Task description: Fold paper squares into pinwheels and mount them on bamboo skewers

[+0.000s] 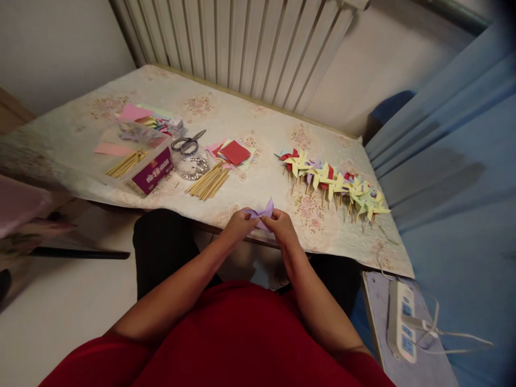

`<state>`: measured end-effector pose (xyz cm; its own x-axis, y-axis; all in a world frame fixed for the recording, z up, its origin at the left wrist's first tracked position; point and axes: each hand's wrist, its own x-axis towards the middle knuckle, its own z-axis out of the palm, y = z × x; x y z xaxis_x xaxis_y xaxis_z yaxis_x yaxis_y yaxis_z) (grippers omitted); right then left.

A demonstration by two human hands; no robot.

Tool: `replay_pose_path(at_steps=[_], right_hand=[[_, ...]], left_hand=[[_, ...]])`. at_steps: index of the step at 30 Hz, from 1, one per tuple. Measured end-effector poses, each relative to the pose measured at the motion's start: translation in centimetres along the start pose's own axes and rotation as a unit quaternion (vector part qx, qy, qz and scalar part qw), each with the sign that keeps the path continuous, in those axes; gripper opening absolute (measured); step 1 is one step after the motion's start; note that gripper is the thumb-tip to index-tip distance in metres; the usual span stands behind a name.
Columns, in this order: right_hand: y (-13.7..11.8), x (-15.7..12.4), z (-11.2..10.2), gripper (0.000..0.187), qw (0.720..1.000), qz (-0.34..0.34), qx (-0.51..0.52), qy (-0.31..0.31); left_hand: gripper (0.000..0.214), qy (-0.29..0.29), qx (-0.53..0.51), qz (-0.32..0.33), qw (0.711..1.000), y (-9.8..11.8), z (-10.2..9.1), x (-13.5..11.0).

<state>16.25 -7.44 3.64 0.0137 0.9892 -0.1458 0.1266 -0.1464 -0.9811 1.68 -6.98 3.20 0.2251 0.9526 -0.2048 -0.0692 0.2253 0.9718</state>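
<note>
Both my hands meet at the near edge of the table and pinch a small folded piece of purple paper (264, 211). My left hand (238, 224) grips its left side with closed fingers. My right hand (280, 226) holds the right side, fingers curled around it. Behind them on the flowered tablecloth (258, 134) lies a loose bundle of wooden sticks (207, 181). To the right runs a row of finished paper pinwheels (336, 183) on sticks, mostly yellow with some red.
Scissors (187, 143), a stack of coloured paper squares (234, 152) and a clear round dish (192, 166) lie mid-table. A clear box (139, 156) with sticks and paper stands left. A radiator (242, 43) lines the wall. A power strip (400, 321) lies at lower right.
</note>
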Motion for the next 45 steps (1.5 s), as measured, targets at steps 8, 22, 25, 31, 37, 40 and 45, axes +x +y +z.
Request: replay_pose_path(at_steps=[8,22,25,31,37,40,45], right_hand=[[0.4,0.5,0.5,0.026,1.000,0.000,0.017,0.002],[2.7,1.9,-0.3,0.027,0.996,0.032,0.083,-0.015],[3.7,2.7,-1.6,0.030,0.991,0.045,0.118,0.033],[5.9,4.5,-5.2,0.033,0.979,0.003,0.004,0.202],[7.1,4.7,-5.7,0.028,0.966,-0.035,-0.097,0.237],[7.3,4.4,-5.4,0.028,0.967,-0.051,-0.096,0.232],[6.9,3.9,-5.2,0.030,0.970,-0.051,-0.074,0.225]], left_hand=[[0.023,-0.003,0.016,0.008,1.000,-0.3,-0.5,0.6],[0.020,-0.031,0.054,-0.001,0.998,-0.9,-1.0,1.1],[0.019,-0.017,0.155,0.019,0.988,-0.6,-1.6,1.4],[0.017,0.101,0.481,0.090,0.866,-1.6,-4.0,3.3],[0.035,0.141,0.605,0.117,0.775,-3.1,-5.1,5.5],[0.042,0.198,0.617,0.102,0.755,-3.4,-5.0,6.7],[0.040,0.269,0.623,0.066,0.731,-2.9,-4.7,8.1]])
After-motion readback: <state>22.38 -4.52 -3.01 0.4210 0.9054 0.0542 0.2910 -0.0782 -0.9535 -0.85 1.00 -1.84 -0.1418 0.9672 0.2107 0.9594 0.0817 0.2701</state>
